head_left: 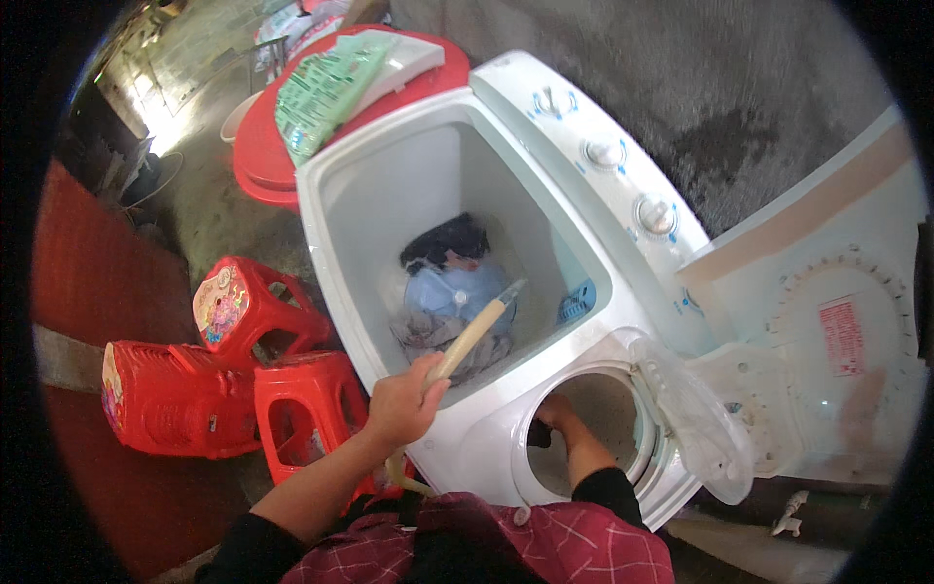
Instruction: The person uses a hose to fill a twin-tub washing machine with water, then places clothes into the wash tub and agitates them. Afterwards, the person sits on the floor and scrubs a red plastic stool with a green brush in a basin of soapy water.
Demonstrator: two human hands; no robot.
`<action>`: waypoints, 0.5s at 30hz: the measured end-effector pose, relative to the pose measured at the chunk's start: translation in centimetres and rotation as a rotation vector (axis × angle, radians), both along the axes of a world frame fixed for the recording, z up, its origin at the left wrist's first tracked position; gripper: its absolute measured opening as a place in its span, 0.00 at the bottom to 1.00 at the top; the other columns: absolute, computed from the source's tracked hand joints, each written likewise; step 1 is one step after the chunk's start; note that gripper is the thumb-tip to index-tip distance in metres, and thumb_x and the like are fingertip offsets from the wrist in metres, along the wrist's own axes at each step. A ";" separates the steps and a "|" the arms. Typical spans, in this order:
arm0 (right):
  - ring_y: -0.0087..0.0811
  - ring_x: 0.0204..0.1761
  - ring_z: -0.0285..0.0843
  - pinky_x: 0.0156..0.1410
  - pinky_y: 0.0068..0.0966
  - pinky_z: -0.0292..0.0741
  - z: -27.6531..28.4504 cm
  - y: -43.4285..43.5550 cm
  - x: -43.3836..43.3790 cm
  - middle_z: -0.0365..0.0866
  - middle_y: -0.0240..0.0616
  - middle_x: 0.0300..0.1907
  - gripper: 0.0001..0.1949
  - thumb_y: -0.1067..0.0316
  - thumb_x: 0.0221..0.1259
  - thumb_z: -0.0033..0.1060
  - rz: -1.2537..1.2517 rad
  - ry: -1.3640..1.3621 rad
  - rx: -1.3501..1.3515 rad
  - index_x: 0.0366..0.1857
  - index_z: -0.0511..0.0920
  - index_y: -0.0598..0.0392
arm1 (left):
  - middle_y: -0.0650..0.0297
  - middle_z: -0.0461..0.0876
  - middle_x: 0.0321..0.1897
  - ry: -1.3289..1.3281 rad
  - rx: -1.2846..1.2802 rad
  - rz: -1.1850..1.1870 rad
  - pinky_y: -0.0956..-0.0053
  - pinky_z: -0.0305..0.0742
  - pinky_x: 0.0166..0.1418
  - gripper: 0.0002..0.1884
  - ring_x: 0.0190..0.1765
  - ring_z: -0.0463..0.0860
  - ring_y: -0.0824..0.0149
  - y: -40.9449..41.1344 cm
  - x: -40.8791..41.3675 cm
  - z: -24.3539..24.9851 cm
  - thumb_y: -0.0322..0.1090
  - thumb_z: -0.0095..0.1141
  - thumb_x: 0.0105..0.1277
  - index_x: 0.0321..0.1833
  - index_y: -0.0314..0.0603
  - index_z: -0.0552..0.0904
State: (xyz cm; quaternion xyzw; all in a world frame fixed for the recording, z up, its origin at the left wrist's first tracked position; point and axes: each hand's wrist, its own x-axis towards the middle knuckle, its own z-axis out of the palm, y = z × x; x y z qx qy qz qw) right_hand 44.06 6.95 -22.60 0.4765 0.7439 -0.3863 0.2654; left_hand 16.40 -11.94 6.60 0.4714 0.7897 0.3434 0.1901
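Observation:
My left hand point(405, 405) grips a yellowish hose point(471, 339) over the wash tub point(390, 164) of a white twin-tub washing machine. The hose's far end looks clear; whether that is water or a nozzle is hard to tell. Below it in the tub lie a light blue garment point(456, 292), a black garment point(449, 241) and greyish cloth point(430, 332), which look wet. My right hand point(556, 410) reaches down inside the round spin tub point(584, 467) and closes on a dark cloth point(539, 434); its fingertips are hidden in shadow.
A clear inner lid point(700, 431) and a large white lid point(795, 314) stand raised at right. Control knobs point(657, 215) line the back panel. Red plastic stools point(182, 401) stand at left. A green packet point(328, 91) lies on a red lid point(255, 157) beyond the machine.

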 end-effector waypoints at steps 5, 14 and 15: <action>0.27 0.22 0.71 0.25 0.25 0.66 19.6 -3.3 -2.3 0.77 0.34 0.27 0.16 0.72 0.41 0.65 -0.711 0.373 0.048 0.38 0.80 0.60 | 0.49 0.82 0.25 0.060 -0.004 -0.026 0.50 0.73 0.34 0.19 0.30 0.81 0.43 -0.6 -0.3 -0.3 0.45 0.53 0.68 0.58 0.46 0.73; 0.24 0.31 0.72 0.38 0.21 0.71 39.4 -10.3 -0.6 0.74 0.30 0.30 0.10 0.78 0.43 0.61 -1.046 1.132 0.236 0.33 0.76 0.58 | 0.48 0.83 0.28 0.102 -0.010 -0.050 0.47 0.73 0.37 0.19 0.32 0.82 0.43 -0.7 -0.3 -1.5 0.47 0.49 0.69 0.57 0.45 0.71; 0.24 0.32 0.72 0.39 0.22 0.72 42.9 -10.9 -1.7 0.74 0.30 0.31 0.10 0.77 0.44 0.60 -1.094 1.260 0.215 0.34 0.76 0.58 | 0.48 0.83 0.28 0.106 -0.030 -0.040 0.48 0.74 0.38 0.19 0.33 0.82 0.43 -0.9 -0.2 -1.3 0.47 0.49 0.69 0.57 0.45 0.71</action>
